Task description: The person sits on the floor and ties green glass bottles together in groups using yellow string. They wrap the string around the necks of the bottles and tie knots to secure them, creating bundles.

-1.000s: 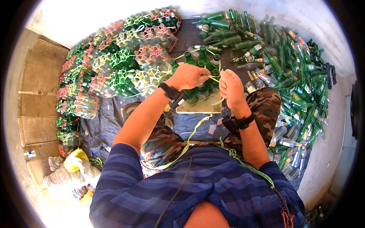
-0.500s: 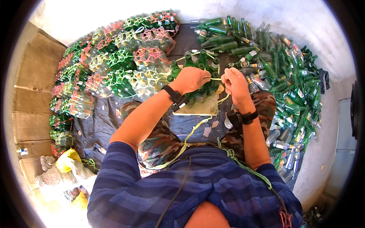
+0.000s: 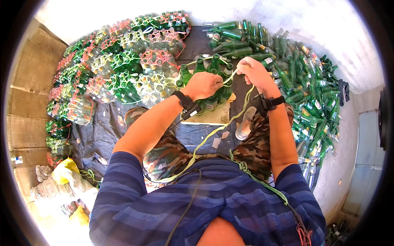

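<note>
A cluster of upright green glass bottles (image 3: 214, 62) stands on a flat pale board (image 3: 207, 117) in front of me. A pale yellow-green plastic cord runs around their necks. My left hand (image 3: 203, 85) is closed over the near side of the cluster, pinching the cord (image 3: 231, 78). To its right my right hand (image 3: 255, 74), also closed, grips the same cord and holds it up beside the bottles. A loose length of cord (image 3: 213, 131) hangs from there down to my lap. The left fingertips are partly hidden.
Bundles of bottles tied with red, yellow and green cord (image 3: 123, 65) fill the left side. Loose green and clear bottles (image 3: 312, 98) are heaped on the right by the wall. A dark sheet (image 3: 104, 127) covers the floor. Bags (image 3: 61, 184) lie at the lower left.
My right hand has moved up and slightly right, drawing the cord away from my left hand. My left hand has stayed near the bottles. The loose cord's tail has lifted with the right hand.
</note>
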Demonstrator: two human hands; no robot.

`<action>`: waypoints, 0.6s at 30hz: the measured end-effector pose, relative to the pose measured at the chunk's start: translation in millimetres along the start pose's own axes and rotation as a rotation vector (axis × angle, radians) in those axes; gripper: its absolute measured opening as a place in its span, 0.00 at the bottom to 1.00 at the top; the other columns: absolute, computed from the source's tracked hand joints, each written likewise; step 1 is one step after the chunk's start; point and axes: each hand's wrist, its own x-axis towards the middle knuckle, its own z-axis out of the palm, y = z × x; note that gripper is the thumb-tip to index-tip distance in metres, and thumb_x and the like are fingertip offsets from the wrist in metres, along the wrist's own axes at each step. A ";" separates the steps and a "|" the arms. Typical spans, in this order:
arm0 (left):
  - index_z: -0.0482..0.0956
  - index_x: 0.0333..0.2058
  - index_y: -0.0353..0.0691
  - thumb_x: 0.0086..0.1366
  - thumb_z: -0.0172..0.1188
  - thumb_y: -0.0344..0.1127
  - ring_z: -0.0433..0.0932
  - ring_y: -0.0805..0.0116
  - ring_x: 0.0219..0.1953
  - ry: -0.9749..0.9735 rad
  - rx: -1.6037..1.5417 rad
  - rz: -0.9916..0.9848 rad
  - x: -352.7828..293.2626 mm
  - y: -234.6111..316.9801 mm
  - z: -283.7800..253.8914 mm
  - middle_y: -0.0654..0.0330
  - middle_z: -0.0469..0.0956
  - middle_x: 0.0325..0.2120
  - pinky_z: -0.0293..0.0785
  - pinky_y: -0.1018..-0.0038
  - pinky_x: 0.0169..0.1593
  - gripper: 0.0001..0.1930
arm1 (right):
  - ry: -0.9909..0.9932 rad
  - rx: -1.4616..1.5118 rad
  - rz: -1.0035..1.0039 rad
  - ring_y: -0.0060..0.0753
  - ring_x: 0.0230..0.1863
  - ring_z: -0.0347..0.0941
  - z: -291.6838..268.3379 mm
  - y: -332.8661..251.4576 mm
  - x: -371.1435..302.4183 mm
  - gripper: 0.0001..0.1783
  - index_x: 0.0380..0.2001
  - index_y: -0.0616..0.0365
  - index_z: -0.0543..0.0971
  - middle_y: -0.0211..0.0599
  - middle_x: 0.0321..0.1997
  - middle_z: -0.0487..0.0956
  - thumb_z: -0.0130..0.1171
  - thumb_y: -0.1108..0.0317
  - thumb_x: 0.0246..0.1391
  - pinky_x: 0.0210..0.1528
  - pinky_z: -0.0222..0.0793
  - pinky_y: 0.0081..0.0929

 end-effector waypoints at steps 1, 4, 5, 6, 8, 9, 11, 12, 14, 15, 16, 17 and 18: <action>0.84 0.37 0.42 0.69 0.56 0.43 0.81 0.46 0.32 -0.012 0.007 -0.009 -0.1 0.9 -1.1 0.52 0.82 0.27 0.75 0.55 0.36 0.12 | -0.009 0.047 -0.015 0.16 0.22 0.67 0.1 8.2 3.6 0.13 0.43 0.59 0.77 0.30 0.33 0.79 0.59 0.61 0.65 0.24 0.66 0.19; 0.84 0.36 0.43 0.68 0.56 0.44 0.82 0.47 0.32 -0.011 0.006 -0.050 1.2 5.1 -2.6 0.53 0.83 0.27 0.75 0.55 0.37 0.13 | 0.082 0.094 0.032 0.16 0.22 0.68 4.7 29.1 2.1 0.13 0.43 0.61 0.77 0.30 0.33 0.79 0.60 0.62 0.65 0.24 0.66 0.19; 0.85 0.36 0.43 0.68 0.56 0.44 0.82 0.48 0.32 -0.015 -0.010 -0.087 0.4 6.7 -3.0 0.53 0.83 0.27 0.75 0.56 0.37 0.13 | 0.082 -0.014 -0.016 0.17 0.24 0.70 4.9 29.9 3.6 0.15 0.46 0.63 0.77 0.30 0.33 0.79 0.61 0.63 0.63 0.26 0.68 0.20; 0.85 0.36 0.44 0.68 0.56 0.44 0.82 0.48 0.32 -0.020 -0.025 -0.124 0.1 8.0 -3.7 0.54 0.83 0.27 0.75 0.56 0.37 0.13 | 0.093 -0.017 -0.033 0.19 0.26 0.73 7.3 30.7 4.3 0.18 0.49 0.64 0.77 0.30 0.32 0.79 0.62 0.63 0.63 0.30 0.70 0.21; 0.85 0.35 0.44 0.68 0.56 0.45 0.82 0.49 0.32 -0.013 -0.037 -0.163 4.6 9.1 -3.8 0.54 0.83 0.26 0.76 0.56 0.37 0.13 | 0.032 -0.028 -0.075 0.18 0.29 0.72 6.1 28.7 5.6 0.18 0.52 0.62 0.77 0.28 0.36 0.80 0.60 0.61 0.65 0.32 0.69 0.21; 0.85 0.35 0.44 0.68 0.55 0.45 0.82 0.49 0.31 -0.012 -0.034 -0.171 5.3 8.7 -3.1 0.54 0.83 0.25 0.76 0.56 0.37 0.14 | 0.012 -0.053 -0.077 0.18 0.30 0.72 5.5 29.2 6.1 0.17 0.50 0.61 0.77 0.27 0.35 0.79 0.60 0.61 0.65 0.33 0.69 0.21; 0.85 0.34 0.45 0.68 0.55 0.45 0.82 0.48 0.31 -0.016 -0.027 -0.194 7.3 10.2 -3.3 0.54 0.83 0.25 0.76 0.56 0.36 0.14 | -0.027 -0.102 -0.083 0.19 0.30 0.72 5.1 30.7 7.1 0.15 0.47 0.61 0.78 0.26 0.35 0.78 0.60 0.61 0.65 0.34 0.70 0.21; 0.85 0.34 0.45 0.68 0.55 0.45 0.82 0.48 0.31 -0.022 -0.022 -0.209 8.1 11.1 -3.1 0.54 0.83 0.25 0.76 0.55 0.36 0.14 | -0.055 -0.107 -0.070 0.19 0.30 0.72 6.0 32.5 6.7 0.14 0.46 0.61 0.78 0.25 0.35 0.78 0.60 0.61 0.65 0.34 0.69 0.21; 0.85 0.32 0.45 0.68 0.55 0.45 0.82 0.46 0.31 -0.020 -0.003 -0.232 10.4 12.9 -4.1 0.52 0.82 0.25 0.76 0.54 0.36 0.15 | -0.113 -0.119 -0.054 0.19 0.30 0.71 8.6 33.2 5.7 0.14 0.44 0.61 0.78 0.24 0.34 0.77 0.60 0.61 0.65 0.34 0.69 0.21; 0.85 0.31 0.44 0.68 0.55 0.45 0.82 0.45 0.31 -0.016 0.007 -0.239 11.8 14.1 -3.5 0.51 0.82 0.25 0.75 0.53 0.37 0.15 | -0.125 -0.133 -0.051 0.19 0.30 0.72 10.8 32.5 4.7 0.13 0.42 0.61 0.78 0.24 0.33 0.76 0.59 0.61 0.66 0.35 0.69 0.21; 0.85 0.30 0.44 0.68 0.55 0.45 0.81 0.44 0.32 -0.013 0.015 -0.247 13.0 14.1 -2.5 0.50 0.82 0.25 0.75 0.52 0.37 0.15 | -0.136 -0.169 -0.046 0.19 0.30 0.72 12.1 31.2 4.2 0.13 0.42 0.61 0.78 0.25 0.33 0.77 0.59 0.61 0.66 0.35 0.69 0.21; 0.85 0.30 0.44 0.67 0.54 0.45 0.81 0.44 0.31 -0.012 0.016 -0.253 13.7 14.0 -1.7 0.50 0.82 0.25 0.75 0.51 0.37 0.15 | -0.147 -0.205 -0.042 0.19 0.30 0.72 13.2 29.8 3.4 0.13 0.42 0.62 0.79 0.26 0.32 0.77 0.59 0.61 0.66 0.35 0.69 0.22; 0.85 0.29 0.43 0.67 0.54 0.45 0.81 0.44 0.31 -0.012 0.017 -0.258 14.0 14.1 -1.0 0.49 0.82 0.25 0.75 0.51 0.37 0.15 | -0.157 -0.241 -0.038 0.19 0.30 0.73 14.2 29.6 3.0 0.13 0.41 0.62 0.79 0.27 0.32 0.77 0.59 0.61 0.65 0.35 0.70 0.22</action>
